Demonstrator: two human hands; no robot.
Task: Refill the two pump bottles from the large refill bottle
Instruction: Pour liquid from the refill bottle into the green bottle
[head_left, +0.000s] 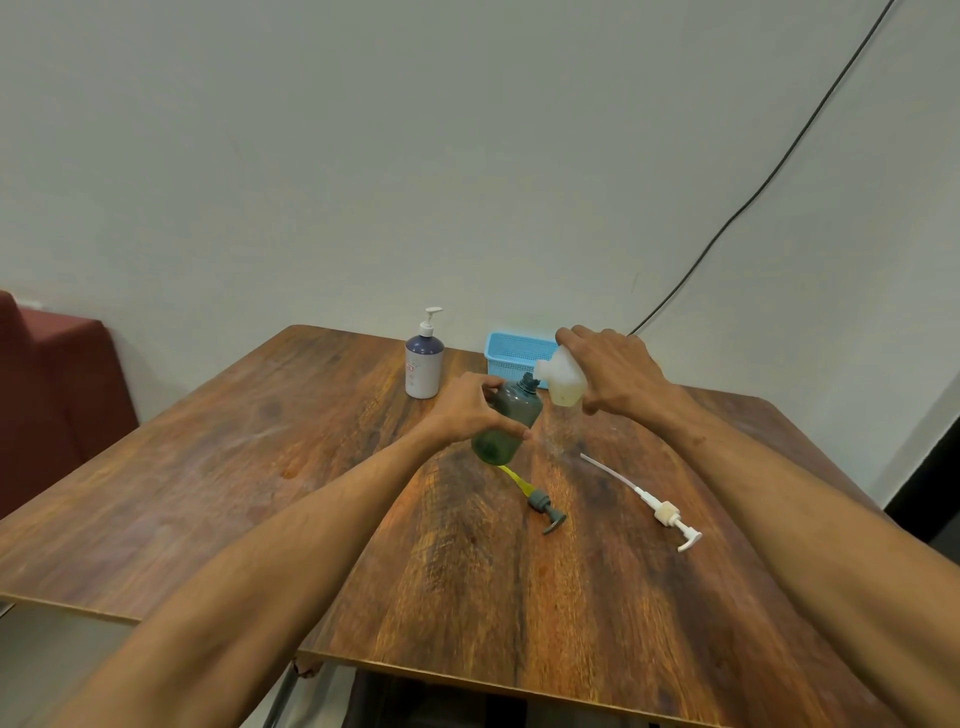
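Observation:
My left hand (470, 410) grips a dark green translucent bottle (506, 421), lifted off the table and tilted to the right, its neck open. My right hand (610, 366) holds a white translucent bottle (563, 379) tipped to the left, its mouth right beside the green bottle's neck; pale yellowish liquid sits in it. A grey pump head with a yellow tube (540, 501) lies on the table below. A white pump head with a long tube (660, 506) lies to its right. A bluish pump bottle (424, 364) with a white pump stands upright at the back.
A light blue plastic basket (511, 353) sits at the table's far edge, behind the hands. The wooden table (234, 467) ends close to me. A dark red seat (52, 395) stands at the left. A black cable (779, 161) runs down the wall.

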